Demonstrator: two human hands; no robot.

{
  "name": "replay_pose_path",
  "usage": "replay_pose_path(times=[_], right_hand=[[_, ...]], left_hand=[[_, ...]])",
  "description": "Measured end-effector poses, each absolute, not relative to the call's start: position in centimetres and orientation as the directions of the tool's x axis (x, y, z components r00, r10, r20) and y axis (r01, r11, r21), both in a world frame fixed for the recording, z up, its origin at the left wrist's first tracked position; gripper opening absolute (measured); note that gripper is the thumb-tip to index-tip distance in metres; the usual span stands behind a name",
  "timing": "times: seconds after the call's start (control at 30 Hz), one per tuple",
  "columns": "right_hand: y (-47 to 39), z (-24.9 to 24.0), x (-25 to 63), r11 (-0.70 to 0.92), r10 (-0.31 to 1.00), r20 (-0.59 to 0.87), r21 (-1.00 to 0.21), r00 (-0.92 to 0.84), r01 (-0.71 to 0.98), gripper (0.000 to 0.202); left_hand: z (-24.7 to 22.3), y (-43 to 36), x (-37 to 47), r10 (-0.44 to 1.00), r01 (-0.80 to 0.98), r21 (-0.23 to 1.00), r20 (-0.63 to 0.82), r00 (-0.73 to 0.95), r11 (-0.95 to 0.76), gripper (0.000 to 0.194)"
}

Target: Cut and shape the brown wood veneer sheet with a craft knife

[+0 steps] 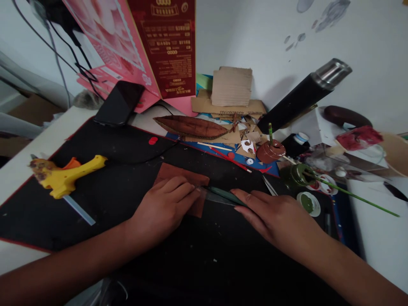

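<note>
On the black mat (83,142), the left hand (165,206) presses a brown sheet (168,171), fingers bunched; any pinch cannot be determined. The right hand (277,214) has fingers closed on a slim green tool (225,194), its end over the sheet. Farther right, a brown jar (270,154) contains an upright green stick (270,131); a green-stained jar (295,176) stands beside it; a white lid (317,207) holds green paint (306,203).
</note>
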State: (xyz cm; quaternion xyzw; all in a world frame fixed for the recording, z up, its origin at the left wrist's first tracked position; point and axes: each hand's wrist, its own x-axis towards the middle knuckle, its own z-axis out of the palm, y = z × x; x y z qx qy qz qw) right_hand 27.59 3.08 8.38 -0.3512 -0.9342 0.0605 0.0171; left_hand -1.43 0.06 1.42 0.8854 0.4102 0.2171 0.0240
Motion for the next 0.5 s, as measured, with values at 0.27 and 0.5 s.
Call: replay_pose_path(times=[0.27,0.5], right_hand=[[2.70,8.67,27.24,0.772,0.636,0.020,-0.017,-0.771,0.636,0.046],[2.44,8.90,26.87,0.780,0.626,0.020,0.012,-0.780,0.626,0.048]], left_hand=[[1.50,0.09,-1.35,0.734,0.709,0.231,0.373,0.568,-0.666,0.029],[1.60,0.08,-1.37,0.729,0.706,0.226,0.374,0.573,-0.671,0.030]])
